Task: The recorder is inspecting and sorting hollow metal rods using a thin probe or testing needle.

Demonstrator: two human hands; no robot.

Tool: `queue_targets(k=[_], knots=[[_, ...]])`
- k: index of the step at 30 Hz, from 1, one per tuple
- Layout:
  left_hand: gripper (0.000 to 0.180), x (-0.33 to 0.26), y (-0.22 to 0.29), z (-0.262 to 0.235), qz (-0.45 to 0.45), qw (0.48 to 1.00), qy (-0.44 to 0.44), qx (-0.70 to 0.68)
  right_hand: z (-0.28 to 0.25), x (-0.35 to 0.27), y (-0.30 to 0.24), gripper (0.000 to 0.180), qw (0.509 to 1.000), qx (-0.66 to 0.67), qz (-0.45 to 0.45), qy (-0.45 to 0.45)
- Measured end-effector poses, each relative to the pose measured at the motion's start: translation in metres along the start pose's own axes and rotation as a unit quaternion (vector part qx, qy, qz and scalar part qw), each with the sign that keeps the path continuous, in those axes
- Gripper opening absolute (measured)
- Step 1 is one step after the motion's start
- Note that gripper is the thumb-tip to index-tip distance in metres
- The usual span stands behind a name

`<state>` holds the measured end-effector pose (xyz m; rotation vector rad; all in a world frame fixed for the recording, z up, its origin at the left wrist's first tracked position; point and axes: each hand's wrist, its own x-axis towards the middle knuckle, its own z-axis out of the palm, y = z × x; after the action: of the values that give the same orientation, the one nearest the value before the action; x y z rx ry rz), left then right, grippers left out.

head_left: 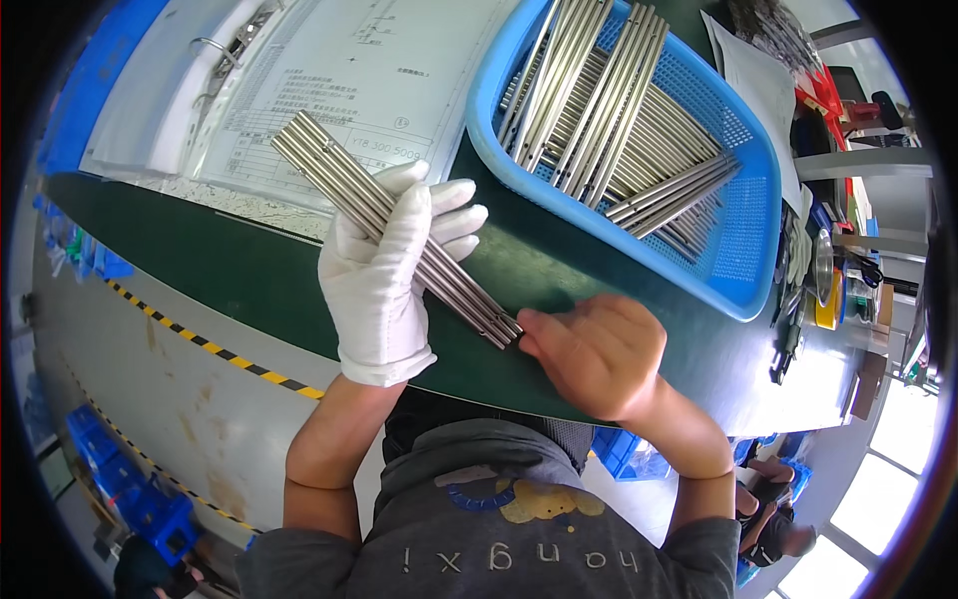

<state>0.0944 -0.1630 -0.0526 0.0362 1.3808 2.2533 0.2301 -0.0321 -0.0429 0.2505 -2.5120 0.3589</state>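
Note:
My left hand (374, 280), in a white glove, is closed around a bundle of several thin metal rods (329, 170). The bundle slants from the upper left down to the right, above the front of the green table. My bare right hand (599, 354) is at the lower right end of the bundle. Its thumb and forefinger are pinched at the rod ends, and whatever lies between the fingertips is hidden. Ahead and to the right stands a blue plastic basket (624, 248) with many similar metal rods (589, 100) in it, piled in differently angled groups.
An open ring binder (225, 55) with a printed drawing sheet (339, 75) lies at the far left of the green table (249, 262). Assorted tools, among them scissors (863, 268), crowd the right side. Yellow-black tape (215, 344) marks the floor; other people (773, 519) sit behind at the lower right.

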Motion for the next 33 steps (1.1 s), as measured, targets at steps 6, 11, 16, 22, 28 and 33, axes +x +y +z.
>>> queue_targets(k=[6,11,16,22,28,33], knots=[[0.026,-0.002,0.001,0.002,0.003,1.0,0.01,0.011,0.003,0.003,-0.012,0.028,0.998,-0.039,0.018,-0.053],[0.026,-0.001,0.001,0.002,0.006,1.0,0.009,0.012,0.004,0.0,0.0,0.029,1.0,-0.008,0.01,-0.016],[0.026,-0.001,0.002,0.002,0.0,1.0,0.012,0.005,0.006,0.0,0.001,0.02,0.998,-0.004,-0.011,0.06],[0.026,-0.002,0.0,0.004,0.013,0.999,0.02,0.027,0.002,0.002,-0.002,0.017,0.996,0.025,-0.014,0.087],[0.03,-0.001,0.002,0.002,0.007,1.0,0.002,0.011,0.007,-0.002,0.005,0.015,0.968,0.206,0.139,0.024],[0.032,-0.002,0.003,0.0,0.004,1.0,-0.014,0.019,0.01,-0.006,0.005,0.014,0.953,0.246,0.175,0.012]])
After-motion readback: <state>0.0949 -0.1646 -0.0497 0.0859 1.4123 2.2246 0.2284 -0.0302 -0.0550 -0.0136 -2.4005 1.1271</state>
